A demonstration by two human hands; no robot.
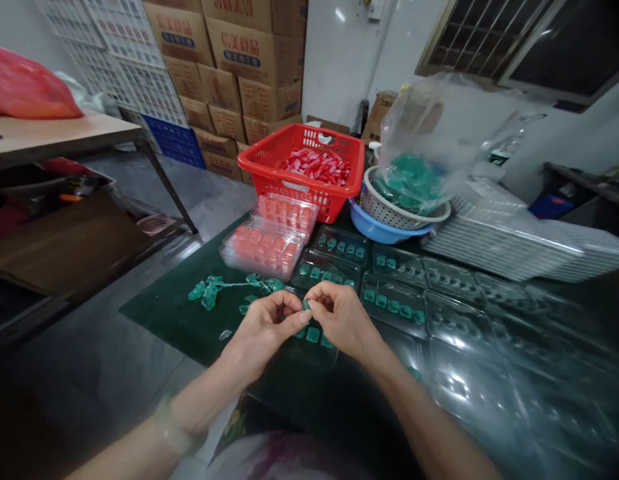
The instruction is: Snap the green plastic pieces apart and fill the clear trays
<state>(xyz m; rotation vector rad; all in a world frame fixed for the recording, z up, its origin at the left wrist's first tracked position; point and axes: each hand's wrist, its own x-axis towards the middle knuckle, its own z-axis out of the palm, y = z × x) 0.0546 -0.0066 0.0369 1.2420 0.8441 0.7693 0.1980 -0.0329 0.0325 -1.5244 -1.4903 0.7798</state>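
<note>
Both hands meet in front of me over the dark green table [159,308]. My left hand [269,321] and my right hand [340,313] pinch one small translucent green piece [306,305] between thumbs and fingertips. Just beyond and beneath them lie clear plastic trays [414,267], several with green pieces in their compartments. Green pieces [313,335] in a row show under my hands, partly hidden. To the left of my left hand is a loose string of green pieces [208,292]. A small clear scrap [225,335] lies nearby.
Stacked clear trays with pink pieces [264,247] stand beyond my hands, before a red basket [299,185] of pink pieces. A grey colander [409,207] with a bag of green pieces sits in a blue basin [384,227]. Stacked clear trays [504,233] stand at right, cartons [259,53] behind.
</note>
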